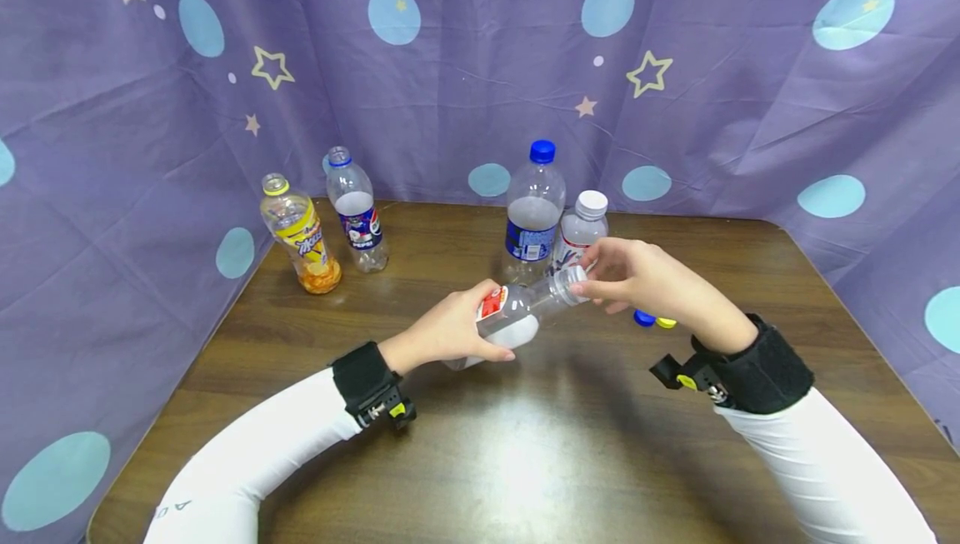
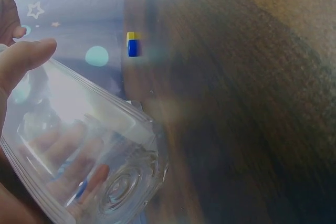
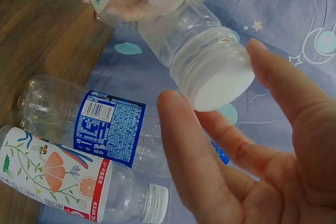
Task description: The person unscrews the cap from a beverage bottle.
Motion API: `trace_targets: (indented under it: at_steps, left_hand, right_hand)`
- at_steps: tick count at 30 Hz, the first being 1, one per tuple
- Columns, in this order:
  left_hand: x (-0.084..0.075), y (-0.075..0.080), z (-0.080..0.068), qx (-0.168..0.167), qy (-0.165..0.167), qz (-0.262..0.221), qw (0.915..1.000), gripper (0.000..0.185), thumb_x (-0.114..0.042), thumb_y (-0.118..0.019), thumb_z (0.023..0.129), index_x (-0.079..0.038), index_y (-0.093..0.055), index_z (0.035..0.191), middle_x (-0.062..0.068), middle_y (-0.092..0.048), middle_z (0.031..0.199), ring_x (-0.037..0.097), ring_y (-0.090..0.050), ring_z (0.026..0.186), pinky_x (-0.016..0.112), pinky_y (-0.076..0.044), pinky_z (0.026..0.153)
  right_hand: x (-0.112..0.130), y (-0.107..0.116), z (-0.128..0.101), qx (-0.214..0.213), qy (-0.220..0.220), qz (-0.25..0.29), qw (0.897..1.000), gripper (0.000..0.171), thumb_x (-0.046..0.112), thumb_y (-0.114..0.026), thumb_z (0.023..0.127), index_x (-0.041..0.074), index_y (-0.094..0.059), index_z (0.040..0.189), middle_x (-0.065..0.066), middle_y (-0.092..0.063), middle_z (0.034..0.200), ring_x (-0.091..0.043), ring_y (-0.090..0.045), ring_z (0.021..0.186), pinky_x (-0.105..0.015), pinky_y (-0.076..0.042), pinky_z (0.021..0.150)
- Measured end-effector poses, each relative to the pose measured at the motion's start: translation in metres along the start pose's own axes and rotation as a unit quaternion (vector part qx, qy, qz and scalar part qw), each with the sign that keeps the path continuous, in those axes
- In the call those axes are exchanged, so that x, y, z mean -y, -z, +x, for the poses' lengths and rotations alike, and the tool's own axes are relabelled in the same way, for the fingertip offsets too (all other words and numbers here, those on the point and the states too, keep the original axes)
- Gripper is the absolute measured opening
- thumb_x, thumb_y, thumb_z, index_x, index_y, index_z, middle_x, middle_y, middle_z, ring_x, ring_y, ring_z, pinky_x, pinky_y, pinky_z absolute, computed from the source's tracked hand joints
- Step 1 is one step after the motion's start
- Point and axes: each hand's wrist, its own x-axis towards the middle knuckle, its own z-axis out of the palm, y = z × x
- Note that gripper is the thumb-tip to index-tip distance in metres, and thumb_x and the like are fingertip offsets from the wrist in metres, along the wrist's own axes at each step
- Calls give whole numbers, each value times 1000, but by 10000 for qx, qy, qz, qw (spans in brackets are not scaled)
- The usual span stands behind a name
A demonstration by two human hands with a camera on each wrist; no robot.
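Your left hand gripped the clear bottle, tilted above tabletop centre | your right hand fingers pinched its white cap | loose caps at 3 o'clock

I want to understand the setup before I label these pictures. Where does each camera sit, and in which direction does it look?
Head: on the head, facing forward and down at the table; both hands and white sleeves show, left hand, right hand.
Left wrist: under the left hand, facing the held bottle base; thumb shows.
Right wrist: facing the white cap; fingers show.
Shared: head and left wrist both show the loose caps.
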Motion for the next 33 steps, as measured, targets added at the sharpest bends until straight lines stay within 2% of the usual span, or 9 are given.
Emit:
trace_targets:
  at_steps: [5,8,12,16,19,23,28,33]
  left_hand:
    - [0,0,-1,-6,34,-4,10000,73,-44,-87,62,-20,-50,118,-6,-65,99,9,-61,85,25,-51,74]
    - [-1,1,-2,1,66,-10,10000,73,-45,-87,62,-20,-50,119,-5,-65,99,9,-61,85,25,-51,73]
    - [-1,1,-3,-5,77,-8,10000,73,-44,-87,62,-20,-49,119,-5,-65,100,9,-61,86,25,-51,74]
    - [-2,2,-2,-9,49,-20,10000,73,-44,-88,62,-20,-50,119,-5,-65,100,10,-61,86,26,-51,75]
    - [-3,2,-2,10,43,-27,10000,74,-44,-88,62,-19,-50,119,-5,-65,101,10,-62,87,26,-51,75]
    - [-3,2,-3,29,62,-21,10000,74,-44,-88,62,-19,-50,120,-5,-65,101,10,-62,86,25,-51,75]
    - [-3,1,-3,51,74,35,10000,73,-43,-88,62,-19,-50,119,-4,-65,101,10,-62,87,25,-51,75]
    - [-3,0,-4,41,92,126,9999,73,-43,-88,61,-19,-50,119,-4,-65,100,9,-61,86,25,-50,75]
  right_hand:
    - [-1,0,-1,24,310,127,9994,37,15,-78,81,5,-61,113,-14,-67,102,-17,-69,77,-31,-58,66]
    - [-2,0,-1,11,402,32,9992,37,11,-78,80,7,-62,113,-11,-68,100,-16,-69,80,-30,-57,68]
    - [-2,-1,0,-97,400,61,9991,34,16,-77,82,8,-64,112,-10,-69,94,-14,-69,79,-29,-57,66]
    - [-2,-3,2,-238,343,317,9986,30,21,-74,85,7,-66,110,-13,-66,100,-12,-70,79,-33,-59,65]
    - [-2,-2,2,-280,325,274,9987,31,22,-73,86,7,-65,112,-15,-65,105,-15,-69,81,-34,-59,63]
    - [-1,1,2,-124,128,93,9998,38,26,-72,87,5,-61,116,-15,-67,106,-20,-68,84,-34,-58,61]
    - [-2,3,3,218,-277,101,9993,40,31,-70,89,1,-61,114,-10,-71,95,-18,-68,80,-35,-59,64]
    - [-4,3,2,251,-22,212,9995,39,22,-73,86,0,-61,116,-14,-69,100,-20,-68,82,-34,-59,67]
